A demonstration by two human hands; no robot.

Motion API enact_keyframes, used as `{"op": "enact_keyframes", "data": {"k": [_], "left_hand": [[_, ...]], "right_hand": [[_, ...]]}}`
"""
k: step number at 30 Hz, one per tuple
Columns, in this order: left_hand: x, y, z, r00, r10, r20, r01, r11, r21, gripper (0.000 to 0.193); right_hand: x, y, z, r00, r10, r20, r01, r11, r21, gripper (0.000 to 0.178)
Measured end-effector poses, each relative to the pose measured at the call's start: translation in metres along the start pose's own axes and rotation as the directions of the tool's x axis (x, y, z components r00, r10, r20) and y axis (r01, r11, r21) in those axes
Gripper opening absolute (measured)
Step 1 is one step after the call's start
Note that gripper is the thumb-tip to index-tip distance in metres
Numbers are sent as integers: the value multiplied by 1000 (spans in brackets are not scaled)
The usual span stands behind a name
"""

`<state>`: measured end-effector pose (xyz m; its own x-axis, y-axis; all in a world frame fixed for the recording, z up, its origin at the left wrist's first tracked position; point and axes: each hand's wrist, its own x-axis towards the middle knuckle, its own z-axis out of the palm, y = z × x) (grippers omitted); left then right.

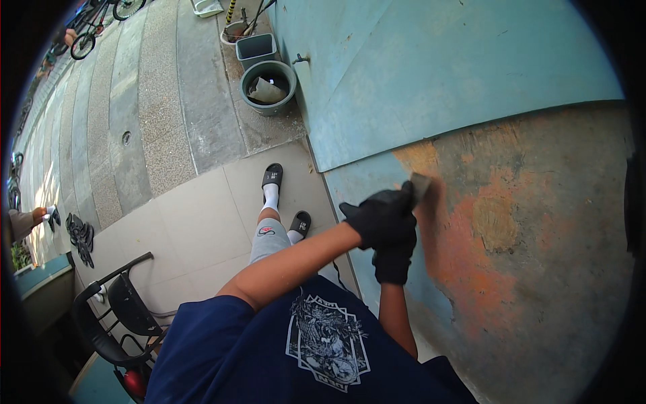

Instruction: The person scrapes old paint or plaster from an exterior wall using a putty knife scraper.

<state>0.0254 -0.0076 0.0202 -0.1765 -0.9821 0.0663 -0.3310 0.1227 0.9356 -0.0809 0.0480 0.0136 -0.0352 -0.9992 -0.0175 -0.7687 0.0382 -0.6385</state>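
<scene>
1. A scraper (420, 185) is pressed against the wall (525, 222) just right of the middle of the frame, where the blue paint ends and a bare orange and brown patch begins.
2. Only the grey blade is seen; the handle is hidden inside the gloves.
3. The left hand (383, 217), in a black glove, is clamped around the scraper, its arm reaching in from the lower middle.
4. The right hand (393, 261), also gloved in black, is set directly below the left and touching it; its fingers are curled, but whether they are closed on the handle cannot be told.
5. The right forearm is partly cut off behind the dark blue shirt (282, 350) at the bottom edge.
6. The wall fills the right half of the frame: blue paint (431, 74) is left above, and scraped, blotchy plaster lies lower right.
7. A leg in grey shorts, white socks and black sandals (272, 176) is seen on pale floor tiles (195, 229) at the centre.
8. A round green tub (268, 86) holding a crumpled grey sheet and a square grey bucket (256, 47) stand by the wall at the upper middle.
9. A black chair (124, 316) is partly cut off at lower left.
10. Bicycles (91, 27) are seen small at upper left, and striped paving (128, 101) runs below them.
</scene>
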Motion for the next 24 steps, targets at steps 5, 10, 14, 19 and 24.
{"op": "enact_keyframes", "data": {"k": [5, 10, 14, 19, 24], "left_hand": [[11, -5, -7, 999, -51, -3, 51, 999, 6, 46], [-4, 7, -2, 999, -14, 53, 12, 999, 30, 48], [-1, 9, 2, 998, -46, 47, 42, 996, 83, 49], [-5, 8, 0, 1000, 12, -12, -11, 999, 37, 50], [-9, 9, 7, 999, -27, 40, 27, 1000, -13, 54]], "right_hand": [[7, 2, -2, 889, 415, 192, -425, 905, 13, 30], [4, 11, 3, 951, -288, -113, 266, 948, -176, 21], [-7, 11, -6, 977, 182, 108, -197, 969, 150, 23], [-2, 14, -1, 996, -84, -31, 82, 994, -67, 27], [-6, 10, -7, 996, 91, 3, -91, 996, 25, 31]]}}
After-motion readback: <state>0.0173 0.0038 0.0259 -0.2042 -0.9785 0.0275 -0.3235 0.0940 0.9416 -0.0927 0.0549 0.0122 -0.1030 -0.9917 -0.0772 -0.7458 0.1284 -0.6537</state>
